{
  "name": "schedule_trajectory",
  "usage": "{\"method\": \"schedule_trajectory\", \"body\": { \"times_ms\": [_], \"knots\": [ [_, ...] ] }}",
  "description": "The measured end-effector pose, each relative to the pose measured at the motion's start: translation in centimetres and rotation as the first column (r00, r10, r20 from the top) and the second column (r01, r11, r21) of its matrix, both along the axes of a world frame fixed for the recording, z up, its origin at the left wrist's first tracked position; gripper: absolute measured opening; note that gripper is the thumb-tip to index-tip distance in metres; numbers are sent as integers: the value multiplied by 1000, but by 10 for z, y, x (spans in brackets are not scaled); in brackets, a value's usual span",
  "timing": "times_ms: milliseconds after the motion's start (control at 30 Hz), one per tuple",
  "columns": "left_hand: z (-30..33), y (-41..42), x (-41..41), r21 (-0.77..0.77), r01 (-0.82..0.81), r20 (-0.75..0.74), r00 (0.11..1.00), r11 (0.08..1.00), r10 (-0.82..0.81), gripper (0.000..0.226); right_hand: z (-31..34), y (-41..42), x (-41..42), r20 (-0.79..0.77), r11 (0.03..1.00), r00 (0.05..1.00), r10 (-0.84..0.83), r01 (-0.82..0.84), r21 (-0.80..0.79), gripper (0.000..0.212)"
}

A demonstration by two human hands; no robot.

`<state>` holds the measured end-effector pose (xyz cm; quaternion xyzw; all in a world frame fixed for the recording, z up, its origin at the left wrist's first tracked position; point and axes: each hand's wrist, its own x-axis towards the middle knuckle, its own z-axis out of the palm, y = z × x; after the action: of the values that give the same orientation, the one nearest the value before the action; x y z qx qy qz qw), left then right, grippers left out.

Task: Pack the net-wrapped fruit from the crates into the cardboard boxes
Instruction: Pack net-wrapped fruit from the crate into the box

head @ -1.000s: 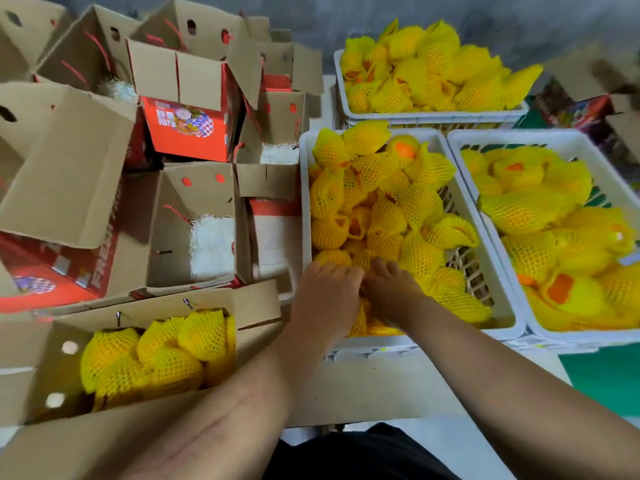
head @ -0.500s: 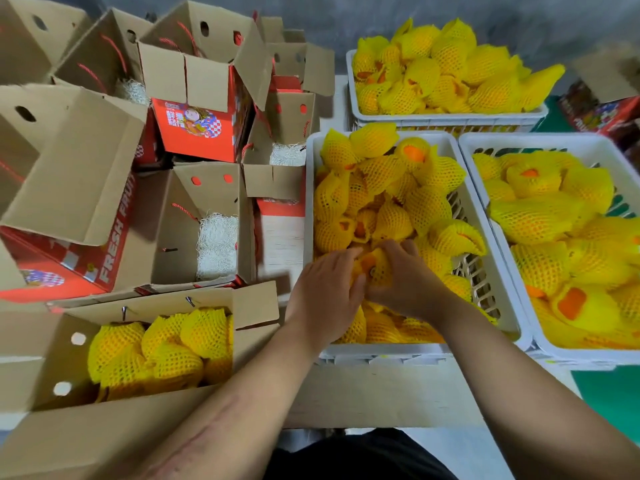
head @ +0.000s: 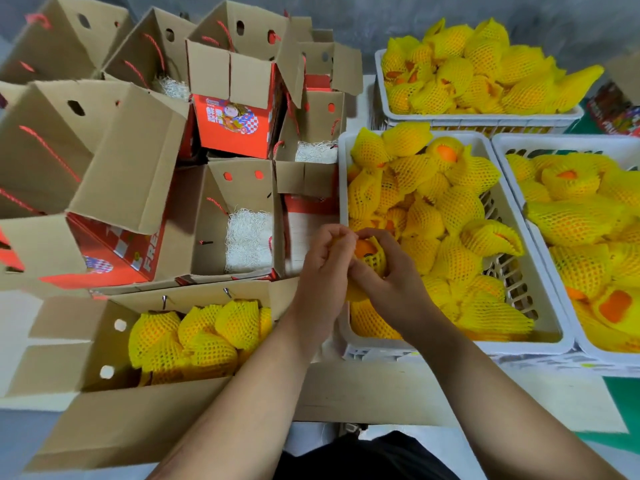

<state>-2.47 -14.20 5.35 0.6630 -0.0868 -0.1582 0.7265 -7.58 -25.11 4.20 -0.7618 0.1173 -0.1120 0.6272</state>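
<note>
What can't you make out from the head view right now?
- Left hand: fingertips and what they pinch, hidden behind its own knuckles.
- Held fruit: underside covered by the right hand.
- Near box: lower layers buried under top fruit.
- Right crate: cut off by the frame edge.

We are seeing boxes [head: 239,220] lying left of three crates [head: 540,327], with fruit [head: 433,216] sitting in both.
</note>
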Motion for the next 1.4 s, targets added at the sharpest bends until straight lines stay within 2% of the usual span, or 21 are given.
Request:
{"method": "schedule_trajectory", "body": {
  "times_ms": [67,133,267,367,433,533,667,733,800,867,933,1000,1067,1100,1167,1267,1333,1367,1400],
  "knots": [
    [7,17,3,-70,-53,-159,986,996,41,17,-1,23,7,-2,999,1000,-31,31,-38,40],
    [12,40,11,-102,-83,-292,955,991,50,8,-1,49,13,15,995,997,-73,74,-74,40],
    [21,95,27,-144,-117,-405,913,983,49,22,0,113,18,138,956,974,-181,207,-209,29],
    [22,141,36,-125,-62,-483,876,990,-6,29,4,157,32,123,963,976,-178,198,-181,25],
    [20,175,44,-151,61,-558,818,987,-136,39,6,178,45,95,967,980,-177,191,-170,22],
    [10,224,59,-220,208,-537,790,953,-296,39,8,210,61,27,974,977,-210,212,-78,23],
    [-7,267,73,-170,253,-475,826,952,-304,28,7,244,77,-147,976,965,-215,216,-14,34],
    [-12,278,75,-178,246,-477,825,953,-302,30,8,258,82,-221,967,952,-213,238,90,40],
    [-17,280,74,-187,194,-493,829,963,-263,30,11,271,86,-274,928,922,-272,326,178,36],
    [-20,278,74,-205,114,-483,852,972,-202,34,13,277,89,-354,882,871,-341,426,200,38],
    [-20,277,75,-233,72,-457,872,970,-175,39,18,277,85,-482,897,843,-238,381,225,52],
    [-17,275,76,-260,81,-447,873,962,-194,40,16,272,79,-533,929,845,-37,226,293,59],
    [-14,274,77,-319,129,-510,812,939,-285,43,14,262,72,-492,942,870,44,128,311,51],
    [-12,275,77,-378,180,-546,749,908,-375,50,13,257,69,-470,940,880,68,101,326,47],
    [-16,274,79,-462,194,-556,697,866,-453,57,11,248,64,-480,962,870,116,21,272,56],
    [-24,267,80,-426,87,-621,696,901,-361,65,8,242,58,-510,979,852,120,-18,201,65],
    [-24,260,78,-366,142,-633,686,920,-358,63,4,239,54,-496,985,866,62,27,171,51],
    [-25,261,76,-229,227,-585,745,946,-321,58,2,237,52,-467,990,884,19,50,134,39],
    [-30,267,76,-10,329,-478,828,944,-294,49,0,234,50,-449,996,892,-49,78,46,31]
  ]
}}
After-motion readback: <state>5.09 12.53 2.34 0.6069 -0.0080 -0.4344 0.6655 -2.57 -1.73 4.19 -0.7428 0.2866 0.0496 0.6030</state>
